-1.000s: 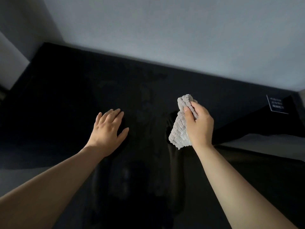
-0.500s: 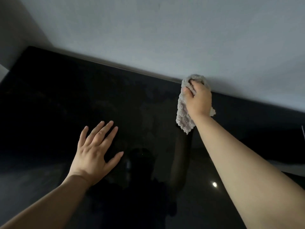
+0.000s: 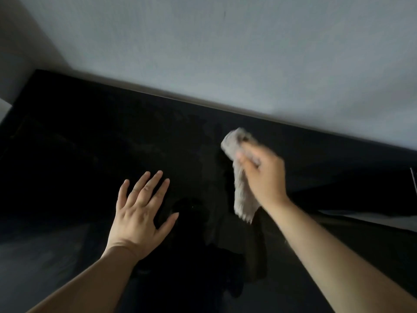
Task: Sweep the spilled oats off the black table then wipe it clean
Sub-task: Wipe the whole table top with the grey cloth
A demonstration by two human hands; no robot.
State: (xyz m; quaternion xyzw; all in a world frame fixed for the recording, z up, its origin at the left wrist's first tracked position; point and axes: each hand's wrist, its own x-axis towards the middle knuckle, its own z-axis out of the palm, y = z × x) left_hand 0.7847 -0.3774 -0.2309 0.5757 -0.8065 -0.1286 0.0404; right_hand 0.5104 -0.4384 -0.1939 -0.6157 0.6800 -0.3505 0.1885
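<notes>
The glossy black table (image 3: 79, 154) fills the lower half of the head view. My right hand (image 3: 264, 175) grips a grey cloth (image 3: 242, 195) and holds it against the table right of centre, a little short of the back edge; hand and cloth are blurred. The cloth's tail hangs down below my fist. My left hand (image 3: 140, 211) lies flat on the table left of centre with its fingers spread and nothing in it. Faint wipe streaks show on the surface near the cloth. I see no oats.
A pale wall (image 3: 225, 53) runs along the table's back edge. The table's left corner sits at the far left. A lighter surface (image 3: 372, 219) shows past the table's right edge. My reflection darkens the near middle of the table.
My right hand has pulled the cloth back from the wall edge toward me. My left hand has stayed flat on the table.
</notes>
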